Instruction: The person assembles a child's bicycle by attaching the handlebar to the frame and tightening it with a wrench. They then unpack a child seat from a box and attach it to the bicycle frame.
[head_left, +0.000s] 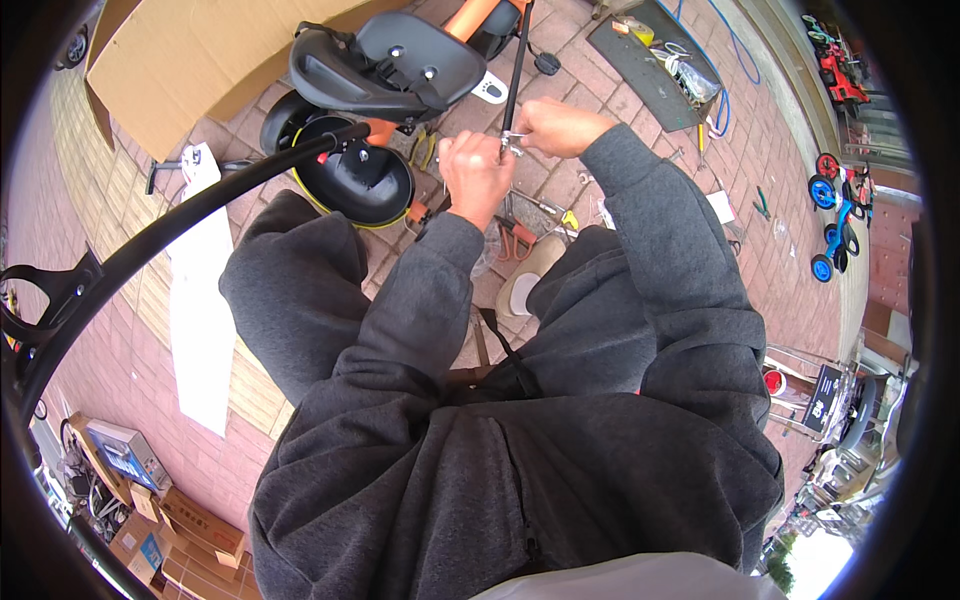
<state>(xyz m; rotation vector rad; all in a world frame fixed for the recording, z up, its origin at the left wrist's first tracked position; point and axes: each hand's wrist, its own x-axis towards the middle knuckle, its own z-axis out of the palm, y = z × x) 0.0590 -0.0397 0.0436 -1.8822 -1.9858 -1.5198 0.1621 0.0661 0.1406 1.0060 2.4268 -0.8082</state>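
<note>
My left hand (475,175) is closed around the lower end of a thin black tube (517,80), beside a small silver metal fitting (511,143). My right hand (562,128) pinches at that same fitting from the right; what exactly its fingers grip is too small to make out. The tube runs up toward a child's tricycle with a black seat (408,60) and orange frame (470,18). Left of my hands lies a round black tray-like part (355,180) with a yellow rim. A long black push bar (190,205) curves past on the left.
Orange-handled scissors (515,240) and several tools lie on the brick paving below my hands. A dark open toolbox (655,65) stands at the upper right, with green-handled pliers (762,203) farther out. A large cardboard box (200,65) and white sheet (203,310) are at left.
</note>
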